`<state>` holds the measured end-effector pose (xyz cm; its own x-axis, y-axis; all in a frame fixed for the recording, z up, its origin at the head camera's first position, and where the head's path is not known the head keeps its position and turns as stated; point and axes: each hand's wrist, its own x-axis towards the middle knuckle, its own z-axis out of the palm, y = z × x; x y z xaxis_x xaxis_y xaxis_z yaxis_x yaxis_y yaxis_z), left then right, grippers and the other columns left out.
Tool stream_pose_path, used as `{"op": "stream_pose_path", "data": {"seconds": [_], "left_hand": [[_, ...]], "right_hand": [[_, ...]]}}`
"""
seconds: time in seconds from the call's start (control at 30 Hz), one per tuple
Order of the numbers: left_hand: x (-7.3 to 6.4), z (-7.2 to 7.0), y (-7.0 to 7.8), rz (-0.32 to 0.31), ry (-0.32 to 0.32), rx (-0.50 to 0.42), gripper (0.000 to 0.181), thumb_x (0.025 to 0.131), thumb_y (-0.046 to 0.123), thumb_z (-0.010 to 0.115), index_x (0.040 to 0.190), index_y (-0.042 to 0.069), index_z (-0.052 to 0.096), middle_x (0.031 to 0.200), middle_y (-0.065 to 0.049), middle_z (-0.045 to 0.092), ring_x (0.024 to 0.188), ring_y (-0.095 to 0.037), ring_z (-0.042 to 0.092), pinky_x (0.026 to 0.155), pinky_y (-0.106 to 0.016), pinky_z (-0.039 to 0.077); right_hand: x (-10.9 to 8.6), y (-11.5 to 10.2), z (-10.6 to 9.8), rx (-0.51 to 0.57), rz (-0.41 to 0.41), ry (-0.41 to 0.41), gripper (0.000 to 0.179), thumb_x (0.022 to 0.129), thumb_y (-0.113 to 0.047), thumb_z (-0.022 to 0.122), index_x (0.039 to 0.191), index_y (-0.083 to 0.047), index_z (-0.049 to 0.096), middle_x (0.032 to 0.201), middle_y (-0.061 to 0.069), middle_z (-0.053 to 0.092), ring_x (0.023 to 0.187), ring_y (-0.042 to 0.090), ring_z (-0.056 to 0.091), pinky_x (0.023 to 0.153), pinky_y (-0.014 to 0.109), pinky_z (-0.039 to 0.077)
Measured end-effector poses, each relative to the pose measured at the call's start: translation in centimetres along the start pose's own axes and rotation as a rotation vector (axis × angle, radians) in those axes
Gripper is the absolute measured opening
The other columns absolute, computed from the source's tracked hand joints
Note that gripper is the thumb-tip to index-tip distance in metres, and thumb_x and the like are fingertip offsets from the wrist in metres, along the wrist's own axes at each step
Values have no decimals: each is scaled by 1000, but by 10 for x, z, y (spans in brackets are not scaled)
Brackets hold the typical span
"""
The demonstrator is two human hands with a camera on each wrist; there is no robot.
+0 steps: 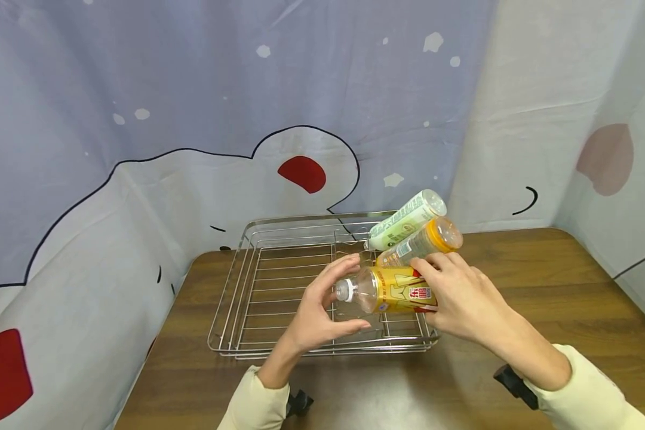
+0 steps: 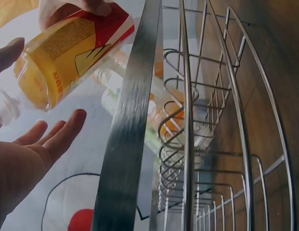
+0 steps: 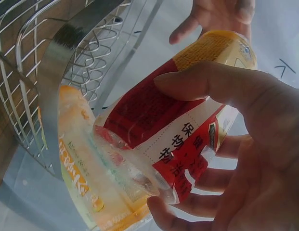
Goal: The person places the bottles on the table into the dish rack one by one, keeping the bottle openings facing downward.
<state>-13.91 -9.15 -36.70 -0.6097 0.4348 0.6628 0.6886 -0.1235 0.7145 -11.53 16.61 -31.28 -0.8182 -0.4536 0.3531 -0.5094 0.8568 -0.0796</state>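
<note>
My right hand [image 1: 464, 295] grips a clear plastic drink bottle [image 1: 400, 289] with a yellow and red label. The bottle lies nearly level above the wire basket, its white cap [image 1: 344, 290] pointing left. My left hand [image 1: 318, 307] has its thumb and fingers spread about the cap end. In the left wrist view a gap shows between those left fingers [image 2: 67, 130] and the bottle. The right wrist view shows the right thumb [image 3: 183, 86] across the red part of the label, with fingers curled beneath.
The metal wire basket [image 1: 301, 220] stands on a wooden table [image 1: 183, 364]. At its right end lean a bottle with a pale green label [image 1: 403, 224] and one with an orange band [image 1: 438, 234], bases up to the right. A patterned curtain [image 1: 220, 89] hangs behind.
</note>
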Motion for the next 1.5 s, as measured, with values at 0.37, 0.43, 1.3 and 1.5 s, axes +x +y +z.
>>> {"op": "stream_pose_path", "data": {"seconds": [0.37, 0.43, 1.3, 1.5], "left_hand": [[0, 8, -4, 52, 44, 86, 62, 63, -13, 85, 119, -8, 61, 124, -23, 59, 119, -32, 55, 105, -42, 43], [-1, 8, -5, 51, 44, 82, 60, 62, -14, 85, 118, -8, 62, 122, -24, 59, 117, -33, 55, 104, -42, 44], [-11, 0, -5, 9, 93, -42, 59, 64, -17, 81, 119, -11, 59, 125, -29, 55, 120, -28, 53, 87, -42, 55], [-14, -6, -5, 6, 106, -95, 60, 64, -21, 78, 120, -13, 57, 125, -33, 53, 116, -26, 56, 82, -42, 57]], "right_hand": [[1, -8, 4, -29, -34, -28, 71, 52, -22, 90, 116, -9, 60, 106, 10, 62, 99, 35, 58, 65, 51, 54], [0, -7, 4, -29, -40, -25, 72, 53, -23, 90, 116, -10, 60, 106, 10, 62, 99, 35, 58, 65, 51, 55], [-22, 18, -6, 232, 7, 7, 93, 61, -25, 92, 142, -15, 47, 131, 12, 56, 114, 34, 56, 78, 58, 54], [-34, 39, -3, 523, -29, 80, 96, 60, -13, 95, 144, -13, 47, 131, 4, 59, 113, 19, 57, 76, 36, 57]]}}
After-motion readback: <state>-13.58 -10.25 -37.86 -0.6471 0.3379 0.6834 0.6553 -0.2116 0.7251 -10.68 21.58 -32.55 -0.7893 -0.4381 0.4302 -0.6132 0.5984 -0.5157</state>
